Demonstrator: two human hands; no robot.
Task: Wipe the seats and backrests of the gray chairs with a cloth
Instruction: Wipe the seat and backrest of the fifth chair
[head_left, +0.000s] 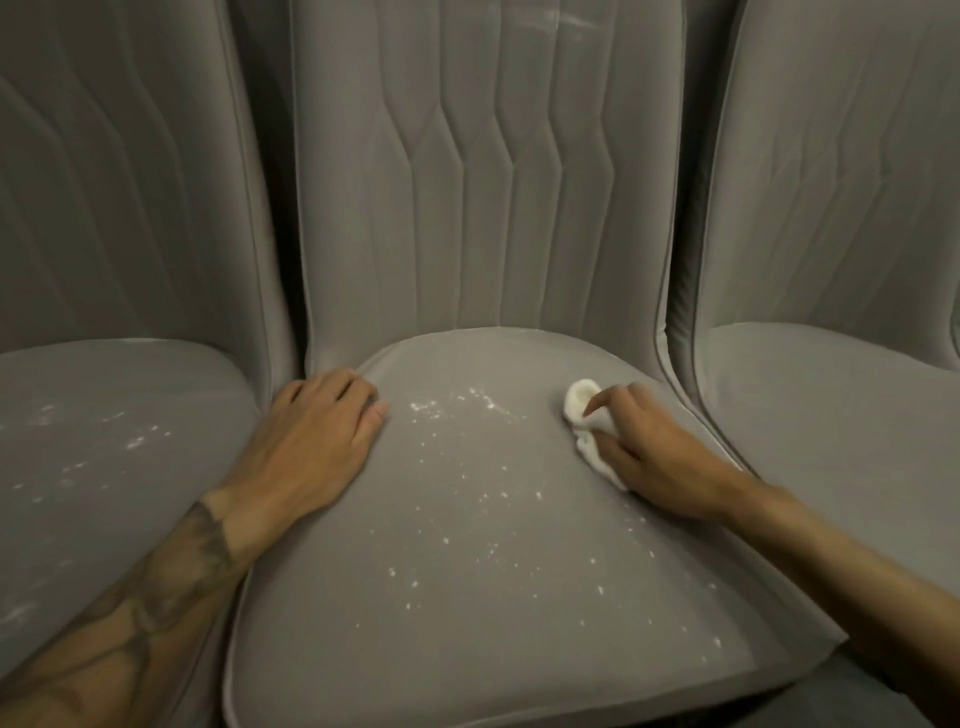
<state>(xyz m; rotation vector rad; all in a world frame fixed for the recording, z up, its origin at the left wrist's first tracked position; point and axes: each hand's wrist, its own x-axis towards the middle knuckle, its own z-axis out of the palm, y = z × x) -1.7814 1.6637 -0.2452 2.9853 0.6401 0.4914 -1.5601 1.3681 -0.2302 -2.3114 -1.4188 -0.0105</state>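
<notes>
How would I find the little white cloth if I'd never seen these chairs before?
Three gray chairs stand side by side; look at the middle seat, the one sprinkled with white crumbs. On its right side, the right hand presses down a crumpled cloth. It is the only solid white lump, far bigger than the scattered specks.

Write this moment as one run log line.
right hand: wiping with white cloth | left hand: flat on middle seat | white specks: remain
</notes>
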